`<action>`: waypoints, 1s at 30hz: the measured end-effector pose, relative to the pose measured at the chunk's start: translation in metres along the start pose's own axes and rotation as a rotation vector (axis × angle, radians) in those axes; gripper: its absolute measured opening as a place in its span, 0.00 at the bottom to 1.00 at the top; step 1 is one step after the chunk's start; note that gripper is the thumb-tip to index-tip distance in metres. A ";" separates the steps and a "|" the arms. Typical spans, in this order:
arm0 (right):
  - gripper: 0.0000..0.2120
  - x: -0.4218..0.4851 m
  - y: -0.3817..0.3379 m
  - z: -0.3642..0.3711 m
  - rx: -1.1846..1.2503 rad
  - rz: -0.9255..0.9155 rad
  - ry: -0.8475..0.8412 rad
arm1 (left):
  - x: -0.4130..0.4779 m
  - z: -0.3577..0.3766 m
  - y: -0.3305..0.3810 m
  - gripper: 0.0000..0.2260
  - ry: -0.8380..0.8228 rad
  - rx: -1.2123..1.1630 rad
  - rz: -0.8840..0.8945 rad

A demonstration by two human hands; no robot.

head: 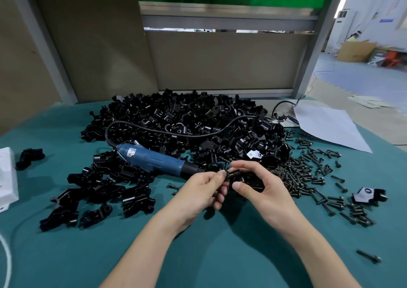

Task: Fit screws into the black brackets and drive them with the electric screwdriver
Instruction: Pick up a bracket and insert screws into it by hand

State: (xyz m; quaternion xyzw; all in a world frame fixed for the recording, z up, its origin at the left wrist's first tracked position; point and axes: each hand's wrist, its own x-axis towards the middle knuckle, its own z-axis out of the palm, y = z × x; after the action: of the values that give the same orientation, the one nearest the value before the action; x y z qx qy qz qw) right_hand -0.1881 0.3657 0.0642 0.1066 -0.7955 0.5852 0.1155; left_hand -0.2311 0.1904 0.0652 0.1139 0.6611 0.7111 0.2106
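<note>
A black bracket (236, 176) is held between both hands just above the green table (198, 243). My left hand (203, 190) pinches its left end with thumb and fingers. My right hand (262, 188) curls round its right side, thumb underneath. The blue electric screwdriver (154, 161) lies on the brackets to the left of my hands, tip pointing toward them, untouched. A large heap of black brackets (187, 124) covers the table behind. Loose dark screws (308, 177) are scattered to the right. Whether a screw sits in the held bracket is hidden by my fingers.
A smaller group of brackets (99, 193) lies front left. The screwdriver's black cable (198, 132) loops over the heap. A white sheet (326, 124) lies back right, a white box (6, 177) at the left edge. One screw (369, 256) lies alone front right.
</note>
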 end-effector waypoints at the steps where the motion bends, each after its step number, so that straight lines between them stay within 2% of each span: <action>1: 0.23 0.000 -0.001 0.000 0.000 -0.004 0.005 | 0.000 0.000 -0.001 0.14 0.004 0.008 0.010; 12: 0.21 0.000 -0.003 -0.001 -0.008 -0.006 0.019 | 0.000 0.001 -0.003 0.11 0.057 0.083 0.110; 21: 0.18 0.001 -0.002 -0.001 0.057 0.048 0.046 | 0.000 0.006 -0.007 0.01 0.188 0.119 0.246; 27: 0.17 0.003 0.000 -0.002 0.322 0.126 0.062 | -0.002 0.014 -0.007 0.02 0.248 0.158 0.389; 30: 0.19 0.010 -0.001 -0.016 0.736 0.160 0.233 | -0.005 0.022 -0.007 0.03 0.276 0.311 0.471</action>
State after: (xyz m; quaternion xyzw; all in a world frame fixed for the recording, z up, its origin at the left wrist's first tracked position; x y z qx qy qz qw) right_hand -0.1960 0.3803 0.0730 0.0114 -0.5198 0.8467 0.1133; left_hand -0.2154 0.2079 0.0607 0.1970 0.7397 0.6394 -0.0718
